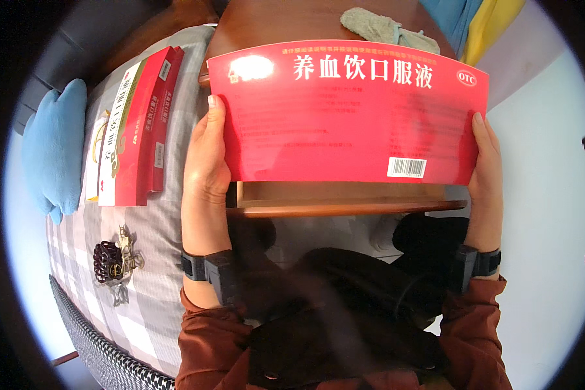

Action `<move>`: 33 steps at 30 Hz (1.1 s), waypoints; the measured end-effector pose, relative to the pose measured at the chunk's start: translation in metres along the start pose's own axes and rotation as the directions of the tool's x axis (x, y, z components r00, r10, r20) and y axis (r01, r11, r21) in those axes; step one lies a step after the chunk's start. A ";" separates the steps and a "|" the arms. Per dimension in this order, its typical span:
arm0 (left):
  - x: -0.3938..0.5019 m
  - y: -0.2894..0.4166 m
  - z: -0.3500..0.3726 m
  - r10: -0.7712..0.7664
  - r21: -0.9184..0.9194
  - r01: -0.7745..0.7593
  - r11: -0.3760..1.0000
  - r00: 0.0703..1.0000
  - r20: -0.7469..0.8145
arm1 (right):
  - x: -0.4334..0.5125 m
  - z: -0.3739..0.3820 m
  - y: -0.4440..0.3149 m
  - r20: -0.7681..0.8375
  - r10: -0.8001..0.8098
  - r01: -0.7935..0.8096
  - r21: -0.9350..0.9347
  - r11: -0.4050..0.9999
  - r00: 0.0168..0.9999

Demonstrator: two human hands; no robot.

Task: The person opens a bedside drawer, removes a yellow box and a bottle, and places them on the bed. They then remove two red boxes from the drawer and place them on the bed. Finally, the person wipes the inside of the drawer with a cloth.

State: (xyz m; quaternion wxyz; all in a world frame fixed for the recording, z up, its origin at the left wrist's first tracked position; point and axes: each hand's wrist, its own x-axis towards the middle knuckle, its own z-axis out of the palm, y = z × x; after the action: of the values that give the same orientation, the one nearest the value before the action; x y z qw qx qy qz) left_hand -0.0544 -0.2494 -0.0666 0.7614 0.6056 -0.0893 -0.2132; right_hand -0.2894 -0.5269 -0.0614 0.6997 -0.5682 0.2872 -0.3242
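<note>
A wide red medicine box (312, 126) with white lettering and a barcode is held up in front of me. My left hand (209, 146) grips its left end, thumb on the printed face. At the opposite end my right hand (485, 151) holds it the same way. The fingers behind the box are hidden. Beneath its lower edge shows an open wooden drawer (346, 210), its inside partly covered by the box.
On the checked bedding (161, 234) at left lie red and white boxes (131, 131), claw hair clips (108, 261) and a blue plush item (53, 146). A grey-green cloth item (370, 25) rests on the wooden tabletop (282, 22).
</note>
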 end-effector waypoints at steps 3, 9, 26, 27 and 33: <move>0.001 -0.003 0.000 0.083 0.072 -0.079 0.994 0.996 -0.041 | -0.001 -0.002 -0.001 0.054 -0.033 0.031 0.054 0.998 0.998; 0.001 -0.011 0.011 0.772 0.546 -0.683 0.485 0.628 0.098 | -0.011 0.019 -0.013 -0.076 -0.292 0.301 0.190 0.934 0.953; -0.061 -0.002 0.008 0.291 -0.485 -0.248 0.839 0.957 0.015 | -0.058 0.180 -0.005 0.835 -0.436 0.883 -0.117 0.454 0.335; -0.059 0.002 0.002 0.290 -0.526 -0.248 0.814 0.957 -0.002 | -0.048 0.175 -0.008 0.759 -0.530 0.914 -0.217 0.342 0.378; -0.062 0.010 -0.032 0.234 -0.673 -0.188 0.715 0.972 -0.022 | 0.021 0.107 -0.026 0.119 -0.366 0.381 -0.138 0.914 0.923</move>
State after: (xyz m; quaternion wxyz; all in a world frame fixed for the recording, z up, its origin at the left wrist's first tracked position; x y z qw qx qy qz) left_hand -0.0950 -0.1926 -0.0576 0.9440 0.2696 -0.0996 -0.1621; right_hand -0.1968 -0.4817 -0.0160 0.5899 -0.6803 0.1661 -0.4020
